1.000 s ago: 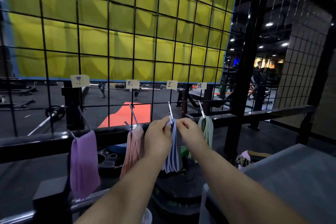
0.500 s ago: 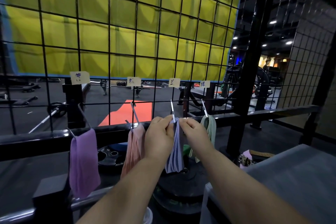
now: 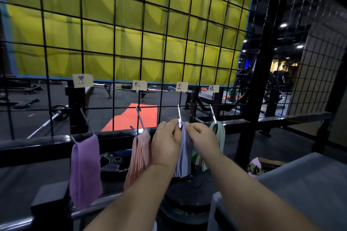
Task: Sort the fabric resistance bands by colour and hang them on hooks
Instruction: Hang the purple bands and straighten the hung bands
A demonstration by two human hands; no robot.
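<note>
Head: wire grid (image 3: 143, 30) behind blue bands (image 3: 185, 155)

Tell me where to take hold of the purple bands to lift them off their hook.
Pinch the purple bands at their top fold, just under the hook, coming from the front: the wire grid closes off the back, and the lower lengths hang loose.

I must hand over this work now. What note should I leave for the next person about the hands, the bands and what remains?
Left hand and right hand both pinch the top of the blue bands at the third hook.
Purple bands, pink bands and green bands hang on their own hooks: done.
Left: settle the blue bands, release. The pink item at lower right may be another band; unclear.
</note>
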